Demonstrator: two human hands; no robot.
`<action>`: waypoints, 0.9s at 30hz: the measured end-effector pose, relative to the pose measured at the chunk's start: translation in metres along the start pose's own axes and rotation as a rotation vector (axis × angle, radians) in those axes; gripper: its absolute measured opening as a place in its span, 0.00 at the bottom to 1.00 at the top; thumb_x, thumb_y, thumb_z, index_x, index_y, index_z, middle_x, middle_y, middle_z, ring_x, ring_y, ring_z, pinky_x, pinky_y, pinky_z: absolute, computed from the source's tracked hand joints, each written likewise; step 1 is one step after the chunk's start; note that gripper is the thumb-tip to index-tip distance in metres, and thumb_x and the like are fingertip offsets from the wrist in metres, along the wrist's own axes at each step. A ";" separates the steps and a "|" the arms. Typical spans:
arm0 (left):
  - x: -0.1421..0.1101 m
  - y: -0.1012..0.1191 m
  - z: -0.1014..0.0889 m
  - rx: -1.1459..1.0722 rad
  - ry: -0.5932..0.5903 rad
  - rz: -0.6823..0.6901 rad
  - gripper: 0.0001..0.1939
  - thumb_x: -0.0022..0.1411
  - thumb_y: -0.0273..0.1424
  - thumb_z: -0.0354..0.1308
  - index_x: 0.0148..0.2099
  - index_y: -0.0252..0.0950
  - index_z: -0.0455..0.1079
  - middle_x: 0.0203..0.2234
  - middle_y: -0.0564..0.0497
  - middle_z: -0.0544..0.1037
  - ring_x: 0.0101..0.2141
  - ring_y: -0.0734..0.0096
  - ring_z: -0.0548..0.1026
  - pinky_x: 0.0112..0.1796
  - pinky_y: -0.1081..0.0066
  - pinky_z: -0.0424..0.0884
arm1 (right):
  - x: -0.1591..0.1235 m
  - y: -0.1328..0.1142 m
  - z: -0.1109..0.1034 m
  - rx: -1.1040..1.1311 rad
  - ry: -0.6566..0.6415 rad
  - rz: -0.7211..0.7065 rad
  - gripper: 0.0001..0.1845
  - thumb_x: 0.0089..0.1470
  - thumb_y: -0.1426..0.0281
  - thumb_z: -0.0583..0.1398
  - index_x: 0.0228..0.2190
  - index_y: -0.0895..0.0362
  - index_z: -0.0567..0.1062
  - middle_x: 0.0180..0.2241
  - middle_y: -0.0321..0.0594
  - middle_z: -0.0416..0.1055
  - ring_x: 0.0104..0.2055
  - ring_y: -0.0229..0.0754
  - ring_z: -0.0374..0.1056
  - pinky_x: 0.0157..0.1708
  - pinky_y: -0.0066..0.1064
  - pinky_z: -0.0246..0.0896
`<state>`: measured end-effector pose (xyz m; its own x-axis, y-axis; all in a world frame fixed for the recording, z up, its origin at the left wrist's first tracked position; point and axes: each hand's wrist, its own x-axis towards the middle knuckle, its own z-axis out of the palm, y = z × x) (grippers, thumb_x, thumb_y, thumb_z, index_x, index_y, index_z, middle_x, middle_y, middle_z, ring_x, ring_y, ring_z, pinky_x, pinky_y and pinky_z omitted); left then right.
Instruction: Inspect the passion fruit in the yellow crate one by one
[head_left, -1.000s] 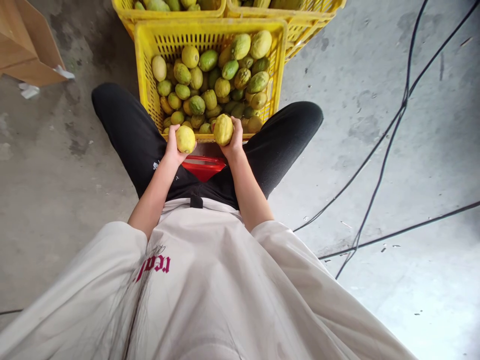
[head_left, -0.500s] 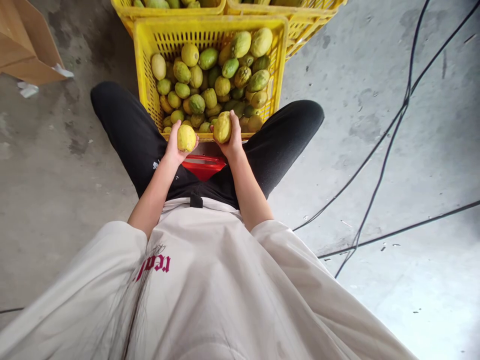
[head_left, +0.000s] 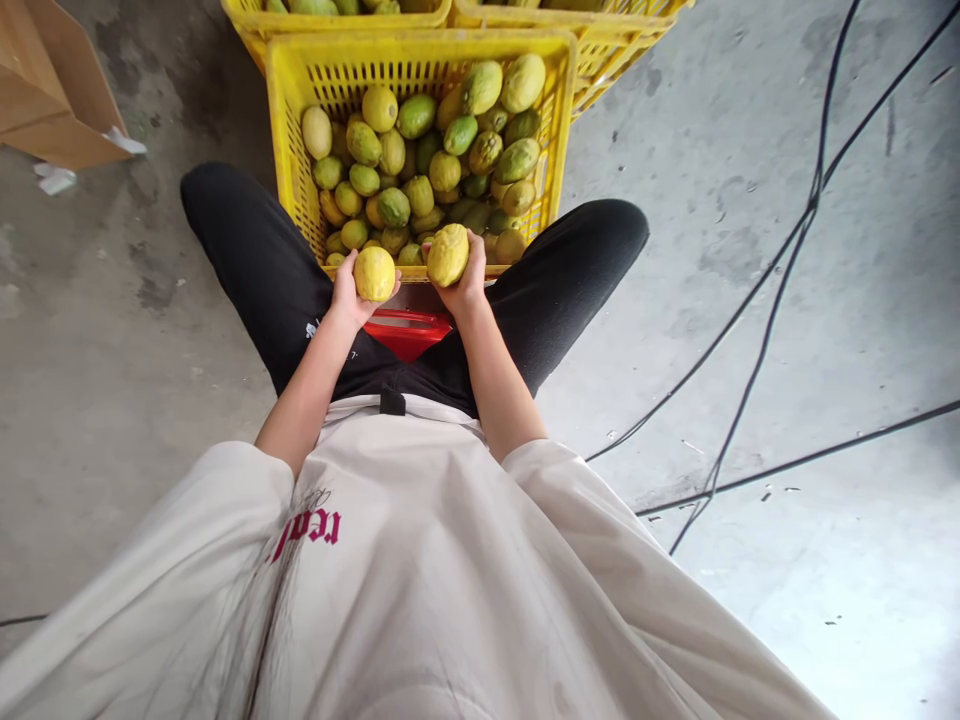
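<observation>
My left hand [head_left: 351,292] is closed around a smooth, rounded yellow fruit [head_left: 374,274], its kind unclear. In my right hand [head_left: 469,280] sits a second yellow fruit [head_left: 448,255], more oval, with a ridged and bumpy skin. Both fruits are held side by side, a little apart, at the near rim of a yellow plastic crate [head_left: 559,130]. Many similar green and yellow oval fruits [head_left: 394,207] fill this crate. My palms and some fingers are hidden behind the held fruits.
More yellow crates [head_left: 622,50] with fruit stand behind. Between my legs is a red plastic object [head_left: 409,335], mostly covered. An open cardboard box [head_left: 67,90] lies at the upper left. Black cables [head_left: 776,275] cross the concrete floor on the right.
The fruit in my right hand has turned, showing a different side, and sits slightly lower. The one in my left hand has rotated a little. The crates have not moved.
</observation>
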<state>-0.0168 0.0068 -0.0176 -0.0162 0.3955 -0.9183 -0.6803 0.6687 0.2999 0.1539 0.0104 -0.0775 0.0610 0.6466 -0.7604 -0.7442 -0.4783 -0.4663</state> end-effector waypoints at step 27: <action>0.002 0.000 -0.002 -0.037 0.012 -0.005 0.22 0.89 0.46 0.48 0.52 0.41 0.81 0.31 0.46 0.84 0.45 0.55 0.90 0.46 0.65 0.89 | 0.005 0.006 -0.002 -0.053 -0.017 -0.071 0.22 0.81 0.50 0.56 0.38 0.48 0.77 0.37 0.40 0.83 0.51 0.48 0.85 0.36 0.30 0.84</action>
<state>-0.0186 0.0061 -0.0196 -0.0214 0.3841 -0.9231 -0.7071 0.6469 0.2855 0.1509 0.0098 -0.0855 0.1007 0.6897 -0.7171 -0.7019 -0.4615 -0.5425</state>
